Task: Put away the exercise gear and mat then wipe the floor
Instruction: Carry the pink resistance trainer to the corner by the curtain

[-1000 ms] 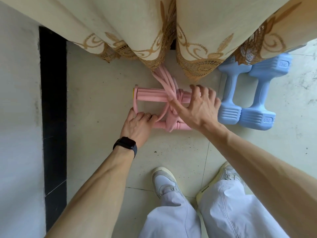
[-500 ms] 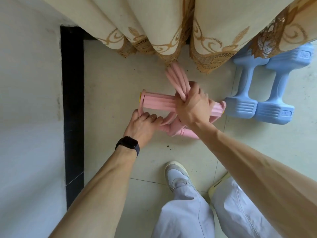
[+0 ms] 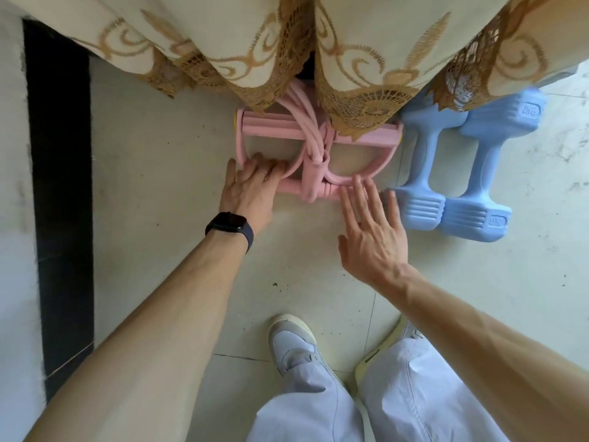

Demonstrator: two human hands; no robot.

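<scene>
The pink pedal resistance band (image 3: 318, 145) lies on the floor (image 3: 159, 154) under the curtain hem (image 3: 357, 103), just beside two blue dumbbells (image 3: 452, 173). The left hand (image 3: 251, 189) presses flat on its near bar; the right hand (image 3: 373, 231) hovers open, holding nothing. A harder shove could snag the lace or knock the dumbbells rolling. Their ends read "2kg".

cream curtain (image 3: 366, 43) — gold lace, black watch (image 3: 230, 225)
</scene>
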